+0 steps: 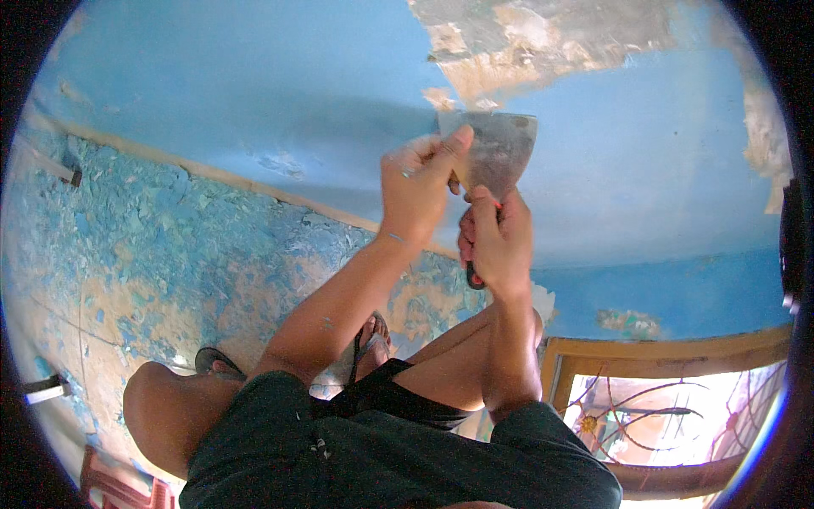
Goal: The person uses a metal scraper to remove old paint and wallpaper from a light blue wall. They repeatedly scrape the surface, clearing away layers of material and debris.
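Note:
My right hand point(505, 245) grips the black-and-red handle of a wide putty knife point(499, 149). At the left side of its blade is my left hand point(416, 191), with the thumb lying over the metal and the fingers partly hidden. The blade's straight edge points up at the blue painted wall point(305, 76), by the lower tip of a stripped patch point(540, 44) of grey and tan plaster. Whether the edge touches the wall is hard to tell. Small paint flecks stick to my left hand and forearm.
Blue paint chips point(159, 216) cover the floor along the wall's base. A wooden window frame point(661, 356) with a curled metal grille stands at lower right. Part of a reddish-brown plastic chair point(121, 483) shows at lower left. My sandalled feet are below me.

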Tool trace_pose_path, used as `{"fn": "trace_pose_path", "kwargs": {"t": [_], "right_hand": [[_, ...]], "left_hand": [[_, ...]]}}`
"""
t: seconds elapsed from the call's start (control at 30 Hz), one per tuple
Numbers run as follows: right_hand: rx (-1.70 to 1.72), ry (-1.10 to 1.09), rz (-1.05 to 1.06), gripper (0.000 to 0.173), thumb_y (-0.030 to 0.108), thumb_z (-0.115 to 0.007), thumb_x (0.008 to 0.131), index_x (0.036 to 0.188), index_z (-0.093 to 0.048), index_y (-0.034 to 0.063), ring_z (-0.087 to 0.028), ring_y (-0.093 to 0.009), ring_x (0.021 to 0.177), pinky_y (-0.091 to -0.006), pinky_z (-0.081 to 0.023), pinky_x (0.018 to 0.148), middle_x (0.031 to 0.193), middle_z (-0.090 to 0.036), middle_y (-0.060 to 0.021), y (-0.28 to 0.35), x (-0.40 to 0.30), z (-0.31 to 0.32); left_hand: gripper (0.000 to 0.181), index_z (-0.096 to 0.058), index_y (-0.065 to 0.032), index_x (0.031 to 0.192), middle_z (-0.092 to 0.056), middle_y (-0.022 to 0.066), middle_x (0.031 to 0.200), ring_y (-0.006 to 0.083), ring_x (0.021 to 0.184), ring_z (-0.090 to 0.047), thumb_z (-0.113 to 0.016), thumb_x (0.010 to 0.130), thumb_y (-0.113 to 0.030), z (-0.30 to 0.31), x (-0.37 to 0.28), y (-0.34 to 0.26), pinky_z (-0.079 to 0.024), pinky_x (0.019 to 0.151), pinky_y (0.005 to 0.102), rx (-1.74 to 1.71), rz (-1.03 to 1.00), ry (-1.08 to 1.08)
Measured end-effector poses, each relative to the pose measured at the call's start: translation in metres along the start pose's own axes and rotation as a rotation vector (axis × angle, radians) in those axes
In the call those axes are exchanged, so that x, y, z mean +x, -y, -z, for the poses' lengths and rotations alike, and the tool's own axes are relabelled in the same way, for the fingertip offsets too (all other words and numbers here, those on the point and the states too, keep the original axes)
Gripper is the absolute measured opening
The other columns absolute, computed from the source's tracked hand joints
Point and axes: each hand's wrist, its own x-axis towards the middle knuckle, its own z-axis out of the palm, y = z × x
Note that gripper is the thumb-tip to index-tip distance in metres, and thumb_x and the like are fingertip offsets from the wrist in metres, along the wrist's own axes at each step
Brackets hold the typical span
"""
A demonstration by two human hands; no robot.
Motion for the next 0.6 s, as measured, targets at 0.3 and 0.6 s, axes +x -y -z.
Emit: {"fn": "trace_pose_path", "kwargs": {"t": [0.3,0.6], "right_hand": [[0.0,0.021,0.06,0.02,0.019,-0.053,0.103,0.106,-0.059,0.0007,-0.055,-0.011,0.052,-0.031,-0.044,0.049,0.065,-0.058,-0.0038,-0.01,0.004,0.005],[-0.074,0.073,0.27,0.019,0.017,-0.056,0.101,0.104,-0.059,-0.001,-0.061,-0.019,0.059,-0.035,-0.047,0.055,0.067,-0.062,-0.0111,0.023,0.03,-0.038]], "left_hand": [[0.04,-0.066,-0.0031,0.071,-0.061,0.0019,0.064,0.0095,0.056,-0.054,-0.077,0.09,-0.037,0.002,0.0,0.004,-0.043,0.053,0.0253,0.023,0.031,0.016],[0.042,-0.067,-0.0024,0.072,-0.061,0.0027,0.065,0.0082,0.056,-0.053,-0.073,0.093,-0.037,0.023,0.022,-0.046,-0.044,0.053,0.0251,-0.034,-0.16,-0.078]]}}
